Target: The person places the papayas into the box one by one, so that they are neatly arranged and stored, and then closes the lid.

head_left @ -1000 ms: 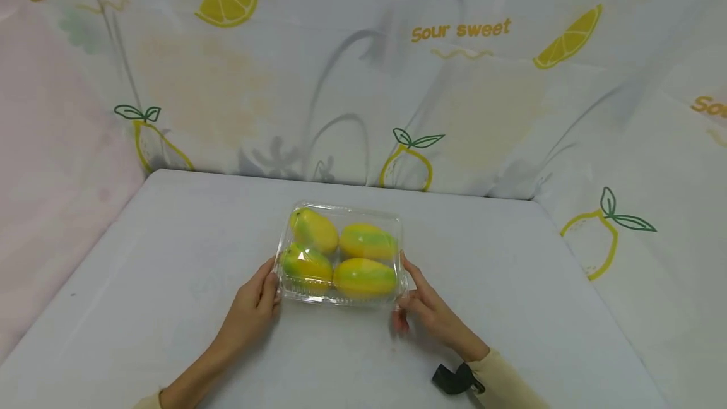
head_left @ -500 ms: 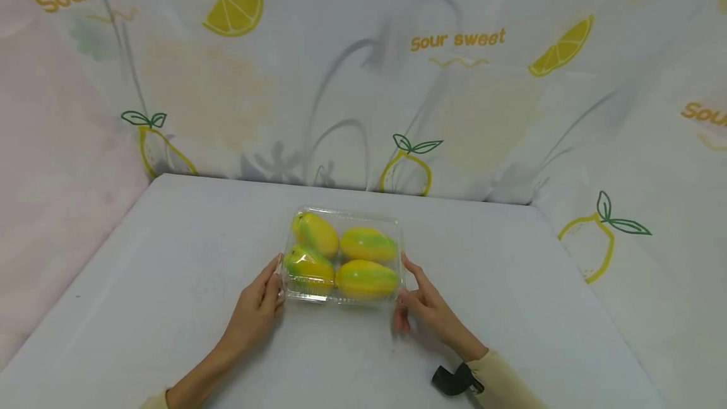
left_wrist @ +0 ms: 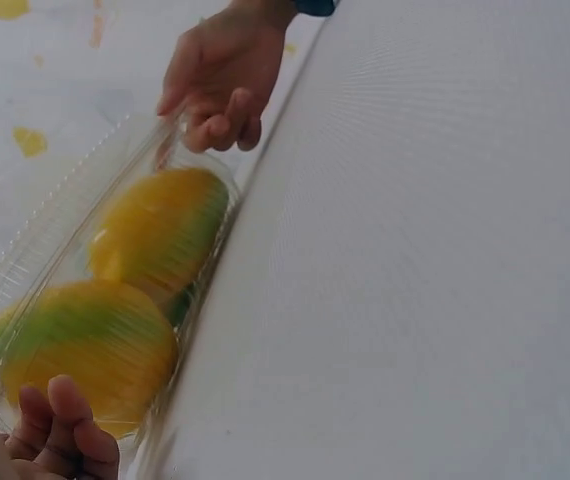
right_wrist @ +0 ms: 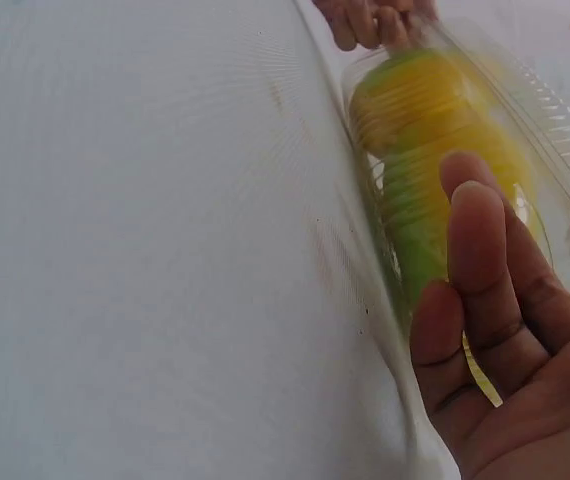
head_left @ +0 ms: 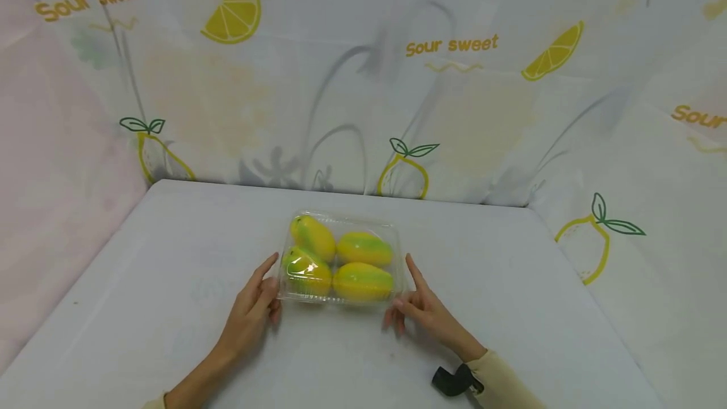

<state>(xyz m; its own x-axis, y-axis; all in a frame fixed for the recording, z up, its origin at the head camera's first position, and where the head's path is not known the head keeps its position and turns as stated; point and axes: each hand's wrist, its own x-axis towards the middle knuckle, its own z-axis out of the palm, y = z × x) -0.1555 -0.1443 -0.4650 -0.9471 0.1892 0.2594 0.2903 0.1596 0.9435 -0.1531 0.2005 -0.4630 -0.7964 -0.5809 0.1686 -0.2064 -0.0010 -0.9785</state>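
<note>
A clear plastic clamshell box point(head_left: 399, 270), its lid closed, stands on the white table with several yellow-green mangoes point(head_left: 363, 283) inside. At its left side my left hand point(head_left: 247, 314) has the index finger stretched along the edge and the thumb close to the front corner. My right hand point(head_left: 428, 314) is at the right side, index finger straight and apart from the wall, thumb near the front corner. In the right wrist view its fingers point(right_wrist: 477, 235) are loosely bent in front of the box. The left wrist view shows relaxed left fingers point(left_wrist: 70, 405) beside a mango point(left_wrist: 160, 225).
The white table point(head_left: 142, 283) reaches back to a wall cloth point(head_left: 352, 100) printed with lemons and lettering. A black strap-like piece point(head_left: 454, 380) hangs at the right sleeve point(head_left: 502, 380).
Both hands have loosened from the box's sides, and the right index finger has moved away from the wall. The box stays on the table, and the head view has shifted slightly.
</note>
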